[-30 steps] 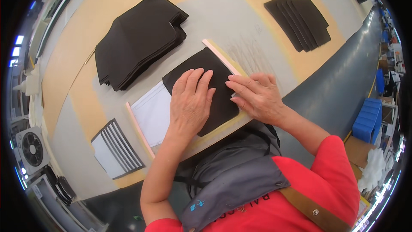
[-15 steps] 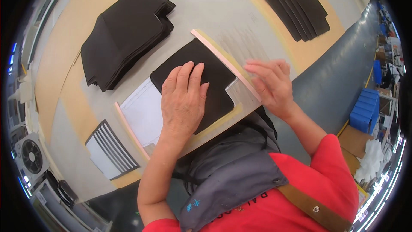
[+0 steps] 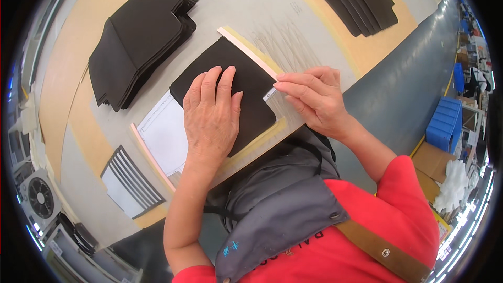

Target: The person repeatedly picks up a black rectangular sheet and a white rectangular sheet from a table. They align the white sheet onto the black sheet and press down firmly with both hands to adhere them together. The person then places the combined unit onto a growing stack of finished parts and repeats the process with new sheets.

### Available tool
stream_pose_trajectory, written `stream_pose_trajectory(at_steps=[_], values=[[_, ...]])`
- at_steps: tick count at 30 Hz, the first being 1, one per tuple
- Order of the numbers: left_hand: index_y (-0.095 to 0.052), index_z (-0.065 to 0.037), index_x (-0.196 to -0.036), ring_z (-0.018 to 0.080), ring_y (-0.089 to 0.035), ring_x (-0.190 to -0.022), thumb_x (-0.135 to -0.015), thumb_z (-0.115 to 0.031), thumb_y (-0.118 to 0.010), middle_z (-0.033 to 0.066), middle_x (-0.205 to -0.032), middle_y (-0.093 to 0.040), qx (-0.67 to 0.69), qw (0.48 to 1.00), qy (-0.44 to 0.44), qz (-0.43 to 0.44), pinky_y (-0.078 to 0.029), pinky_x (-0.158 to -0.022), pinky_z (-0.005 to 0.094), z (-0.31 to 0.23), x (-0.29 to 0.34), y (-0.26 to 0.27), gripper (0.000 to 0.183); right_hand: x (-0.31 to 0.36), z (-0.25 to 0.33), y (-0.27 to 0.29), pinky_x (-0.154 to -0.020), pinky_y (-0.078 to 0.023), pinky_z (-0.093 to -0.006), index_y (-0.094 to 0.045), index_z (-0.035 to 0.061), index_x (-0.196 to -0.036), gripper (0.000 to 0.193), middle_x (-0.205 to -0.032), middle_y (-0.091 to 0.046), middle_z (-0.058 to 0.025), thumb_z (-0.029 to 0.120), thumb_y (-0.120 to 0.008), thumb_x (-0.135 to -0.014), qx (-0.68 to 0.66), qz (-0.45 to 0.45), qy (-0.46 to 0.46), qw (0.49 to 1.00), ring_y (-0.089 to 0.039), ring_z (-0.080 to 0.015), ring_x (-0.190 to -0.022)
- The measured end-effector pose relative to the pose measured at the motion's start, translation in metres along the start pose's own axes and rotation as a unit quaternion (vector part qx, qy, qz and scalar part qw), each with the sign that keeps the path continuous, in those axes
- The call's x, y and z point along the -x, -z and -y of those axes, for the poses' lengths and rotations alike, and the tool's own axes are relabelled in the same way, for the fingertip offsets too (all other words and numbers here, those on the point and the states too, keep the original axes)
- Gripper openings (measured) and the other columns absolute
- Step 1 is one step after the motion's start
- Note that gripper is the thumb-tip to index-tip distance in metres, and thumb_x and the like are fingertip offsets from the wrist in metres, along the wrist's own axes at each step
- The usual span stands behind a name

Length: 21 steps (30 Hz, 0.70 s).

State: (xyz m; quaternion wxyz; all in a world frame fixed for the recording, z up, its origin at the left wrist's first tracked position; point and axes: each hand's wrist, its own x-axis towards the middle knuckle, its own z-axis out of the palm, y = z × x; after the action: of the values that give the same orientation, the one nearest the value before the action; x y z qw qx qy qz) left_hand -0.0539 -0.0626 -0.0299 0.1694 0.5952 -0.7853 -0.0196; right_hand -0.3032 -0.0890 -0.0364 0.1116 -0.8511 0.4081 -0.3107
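My left hand (image 3: 210, 120) lies flat on a black notched panel (image 3: 254, 73), fingers stretched out and thumb a little apart. Under the panel, a white marked sheet (image 3: 163, 132) shows on its left side. A pale pink strip (image 3: 243, 48) runs along the panel's far right edge, and another pink strip (image 3: 151, 156) borders the white sheet on the left. My right hand (image 3: 319, 99) has its fingers drawn together in a pinch at the near end of the far strip, beside the panel's notch. Anything between those fingertips is too small or hidden to make out.
A tall stack of black panels (image 3: 137, 42) stands at the far left of the table. Several fanned black pieces (image 3: 359, 1) lie at the far right. A sheet with dark stripes (image 3: 132, 181) is at the left. A blue crate (image 3: 443, 123) stands beyond the table's right edge.
My right hand has moved left and down onto the strip's end, its fingers closing together. My left hand stays flat on the panel. The whole view has shifted slightly.
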Motion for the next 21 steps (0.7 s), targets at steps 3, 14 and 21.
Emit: stream_pose_trajectory(at_steps=[3,14,21], values=[[-0.060,-0.009,-0.143,0.0297,-0.054,-0.130,-0.094,-0.018,-0.076,0.0091,-0.141,-0.057,-0.003,1.000,0.000,0.002,-0.045,-0.109,0.0418,-0.0007,0.0000,0.0007,0.053,0.0003,0.0004,-0.0019,-0.091,-0.035,-0.0328,-0.080,0.0224,-0.119,0.030,-0.127,-0.074,0.0118,0.020,-0.081,-0.089,0.008,0.010,0.005,1.000,-0.058,-0.0156,-0.102],[-0.061,-0.007,-0.142,0.0335,-0.054,-0.129,-0.098,-0.013,-0.071,0.0118,-0.140,-0.058,0.033,0.999,0.009,0.002,-0.044,-0.108,0.0441,-0.0014,0.0008,0.0009,0.046,0.0028,0.0025,-0.0053,-0.098,-0.035,-0.0346,-0.078,0.0191,-0.122,0.038,-0.132,-0.070,0.0131,0.027,-0.082,-0.085,0.088,0.038,0.072,0.993,-0.056,-0.0144,-0.105],[-0.061,-0.007,-0.141,0.0338,-0.055,-0.128,-0.097,-0.013,-0.071,0.0121,-0.139,-0.059,0.043,0.999,0.011,0.001,-0.044,-0.107,0.0440,-0.0025,-0.0010,0.0033,0.045,0.0023,0.0034,-0.0058,-0.099,-0.035,-0.0352,-0.078,0.0200,-0.119,0.036,-0.130,-0.069,0.0137,0.026,-0.083,-0.084,0.094,0.033,0.071,0.993,-0.055,-0.0140,-0.105]])
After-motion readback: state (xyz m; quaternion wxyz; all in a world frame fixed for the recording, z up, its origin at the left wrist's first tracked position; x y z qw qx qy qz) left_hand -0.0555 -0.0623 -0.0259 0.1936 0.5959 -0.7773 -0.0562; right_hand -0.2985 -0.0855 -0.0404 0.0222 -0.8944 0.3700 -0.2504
